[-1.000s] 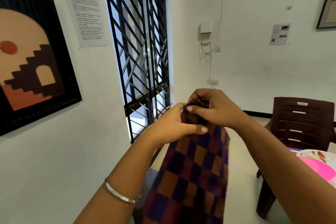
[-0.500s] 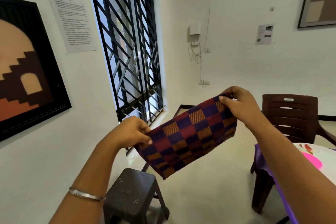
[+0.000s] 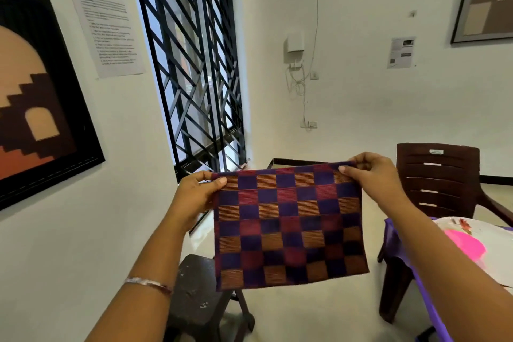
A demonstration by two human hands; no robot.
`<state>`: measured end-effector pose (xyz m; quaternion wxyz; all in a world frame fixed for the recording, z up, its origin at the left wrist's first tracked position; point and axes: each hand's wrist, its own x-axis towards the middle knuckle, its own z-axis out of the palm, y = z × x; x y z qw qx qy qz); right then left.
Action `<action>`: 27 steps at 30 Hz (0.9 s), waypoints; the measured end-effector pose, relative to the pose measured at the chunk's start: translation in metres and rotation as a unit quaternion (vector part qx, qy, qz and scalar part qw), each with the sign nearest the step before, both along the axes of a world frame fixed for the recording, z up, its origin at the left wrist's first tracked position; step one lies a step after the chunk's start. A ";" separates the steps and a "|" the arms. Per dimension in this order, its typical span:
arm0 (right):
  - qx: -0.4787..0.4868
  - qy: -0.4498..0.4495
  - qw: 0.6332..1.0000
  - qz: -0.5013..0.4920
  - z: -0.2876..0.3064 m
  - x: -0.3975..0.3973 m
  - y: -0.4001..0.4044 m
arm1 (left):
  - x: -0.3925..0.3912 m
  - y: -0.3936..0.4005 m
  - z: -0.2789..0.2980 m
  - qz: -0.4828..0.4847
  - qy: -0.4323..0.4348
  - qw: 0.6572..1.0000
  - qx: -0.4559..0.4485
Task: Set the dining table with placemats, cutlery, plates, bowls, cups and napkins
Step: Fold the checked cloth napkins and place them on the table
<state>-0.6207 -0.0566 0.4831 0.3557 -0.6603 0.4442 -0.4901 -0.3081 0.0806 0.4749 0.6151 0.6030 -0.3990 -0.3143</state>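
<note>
White walls close in a small room, with a tall window behind a black diagonal metal grille (image 3: 191, 64) on the left wall and a black-framed orange and brown picture (image 3: 36, 97) beside a printed paper notice (image 3: 107, 28). Held up in the air at the middle of the view hangs a checked cloth placemat in purple, red and orange squares (image 3: 288, 228), spread flat and hanging straight down. The left hand (image 3: 194, 197) pinches its upper left corner, thumb on the near face and the other fingers curled behind the cloth. The right hand (image 3: 374, 175) pinches the upper right corner the same way, thumb in front and fingers folded over the top edge. A silver bangle (image 3: 148, 284) sits on the left wrist. Below the cloth stands a dark brown plastic stool (image 3: 200, 291) on the pale floor. At the right a dark brown slatted plastic chair (image 3: 438, 178) stands against a table with a purple cloth (image 3: 394, 236), where a bright pink plate (image 3: 465, 244) lies on the white floral cover.
</note>
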 end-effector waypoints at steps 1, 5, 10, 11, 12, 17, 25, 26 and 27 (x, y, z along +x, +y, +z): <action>-0.036 0.012 0.999 -0.036 -0.002 0.006 0.004 | -0.009 -0.004 -0.001 0.025 -0.008 1.000 -0.004; -0.080 -0.011 0.996 -0.039 0.000 0.029 0.034 | -0.046 -0.011 -0.006 0.063 -0.018 0.996 -0.059; -0.130 -0.040 0.991 -0.009 -0.008 0.067 0.068 | -0.095 -0.016 -0.009 0.055 -0.012 0.990 -0.131; -0.137 -0.039 0.990 -0.007 -0.010 0.074 0.072 | -0.103 -0.016 -0.010 0.050 -0.006 0.989 -0.140; -0.139 -0.038 0.990 -0.007 -0.012 0.080 0.075 | -0.111 -0.016 -0.011 0.045 0.002 0.988 -0.146; -0.108 -0.050 0.993 -0.001 -0.027 0.091 0.082 | -0.128 -0.015 -0.025 0.035 -0.007 0.987 -0.154; -0.076 -0.068 0.994 0.026 -0.048 0.090 0.098 | -0.139 -0.004 -0.035 0.007 -0.081 0.987 -0.139; -0.069 -0.082 0.994 0.034 -0.049 0.090 0.100 | -0.139 -0.003 -0.036 0.000 -0.081 0.986 -0.143; -0.057 -0.103 0.992 0.047 -0.050 0.090 0.101 | -0.138 -0.003 -0.037 -0.009 -0.075 0.986 -0.146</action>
